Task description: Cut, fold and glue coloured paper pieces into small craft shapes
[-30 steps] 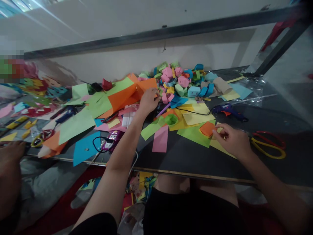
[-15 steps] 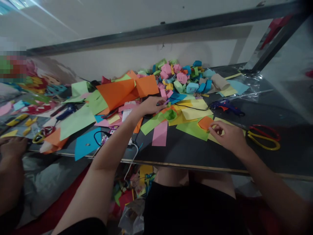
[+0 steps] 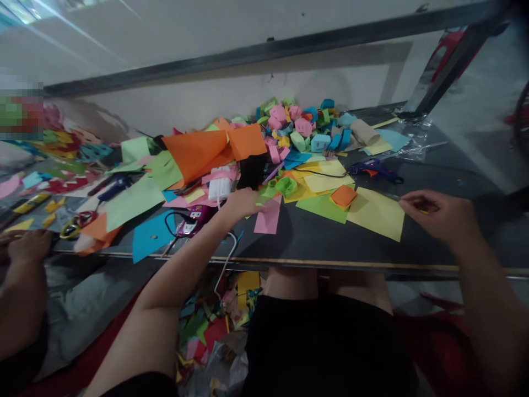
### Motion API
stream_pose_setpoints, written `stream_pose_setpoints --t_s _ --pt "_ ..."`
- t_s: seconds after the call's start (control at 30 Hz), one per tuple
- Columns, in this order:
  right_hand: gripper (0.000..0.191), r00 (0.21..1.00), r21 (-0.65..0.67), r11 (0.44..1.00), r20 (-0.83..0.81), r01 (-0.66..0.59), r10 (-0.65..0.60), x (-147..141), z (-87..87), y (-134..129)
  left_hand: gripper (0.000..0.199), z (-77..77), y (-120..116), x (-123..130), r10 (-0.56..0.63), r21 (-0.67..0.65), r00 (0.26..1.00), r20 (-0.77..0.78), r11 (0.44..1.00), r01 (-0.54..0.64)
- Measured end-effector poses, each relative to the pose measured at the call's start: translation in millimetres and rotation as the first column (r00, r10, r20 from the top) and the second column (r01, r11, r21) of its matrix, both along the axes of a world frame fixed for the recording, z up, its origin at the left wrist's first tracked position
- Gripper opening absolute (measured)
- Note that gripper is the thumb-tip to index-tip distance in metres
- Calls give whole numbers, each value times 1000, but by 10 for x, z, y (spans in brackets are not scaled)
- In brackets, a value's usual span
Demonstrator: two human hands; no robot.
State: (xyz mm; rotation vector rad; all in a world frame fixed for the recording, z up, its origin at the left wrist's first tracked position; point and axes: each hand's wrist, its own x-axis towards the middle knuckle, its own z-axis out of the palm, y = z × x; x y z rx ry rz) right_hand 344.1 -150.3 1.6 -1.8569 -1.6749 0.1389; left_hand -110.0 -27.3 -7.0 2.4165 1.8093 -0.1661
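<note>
My left hand (image 3: 247,203) rests low over a light green paper (image 3: 269,191) and a pink paper strip (image 3: 268,215). Its fingers are together, and what they grip, if anything, is hidden. At the right, my right hand (image 3: 440,212) is closed around the red and yellow handles of scissors (image 3: 424,210), mostly covered by the fingers; the blades point left. Between the hands lie a folded orange paper piece (image 3: 343,196), a yellow sheet (image 3: 378,214) and a crumpled green paper piece (image 3: 288,188). A thin purple stick (image 3: 273,173) lies beyond my left hand.
Folded paper pieces (image 3: 303,128) are heaped at the back. A blue glue gun (image 3: 378,170) with a cord lies at right. Left are orange sheets (image 3: 198,157), a white power adapter (image 3: 220,184) and a purple socket block (image 3: 195,220). Another person's hand (image 3: 31,245) is at far left.
My right hand has left the folded orange piece, moved right and closed on the scissors. My left hand has drawn back toward me, away from the purple stick. The view has shifted slightly.
</note>
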Motion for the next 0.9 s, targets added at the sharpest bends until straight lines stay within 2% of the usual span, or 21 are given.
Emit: stream_pose_setpoints --t_s 0.1,0.23,0.27,0.33,0.43,0.47,0.53,0.63,0.7,0.77,0.9 --pt "25 990 -58 991 59 -121 124 61 -94 -37 39 135 96 -60 28 0 999 -41 1000 -28" --pt "45 940 -73 954 167 -289 298 21 -330 -23 34 350 394 -66 86 187 993 76 977 -99" --pt "50 927 -78 945 185 -318 327 5 -380 -13 34 379 485 -28 71 221 992 105 971 -93" --pt "51 907 -72 932 215 -355 362 -25 -451 10 36 390 676 115 -53 252 985 161 968 11" --pt "43 898 5 931 269 -364 349 -65 -497 37 36 304 954 478 -265 271 947 181 939 211" --pt "42 896 34 931 286 -363 339 -75 -503 39 36 259 1036 619 -314 271 935 166 926 263" --pt "41 895 71 928 300 -365 329 -84 -516 28 38 176 1172 891 -339 276 936 95 912 302" --pt "45 896 71 927 291 -369 335 -65 -560 -24 41 111 1300 1180 -264 208 962 -74 939 274" --pt "44 901 68 931 287 -359 327 -33 -609 -69 37 110 1349 1255 -185 202 975 -121 957 206" --pt "39 911 93 935 275 -342 306 5 -659 -108 33 128 1385 1245 -103 227 991 -80 967 119" --pt "32 936 166 938 236 -305 263 36 -721 -125 28 178 1447 1105 54 260 989 135 961 -88"
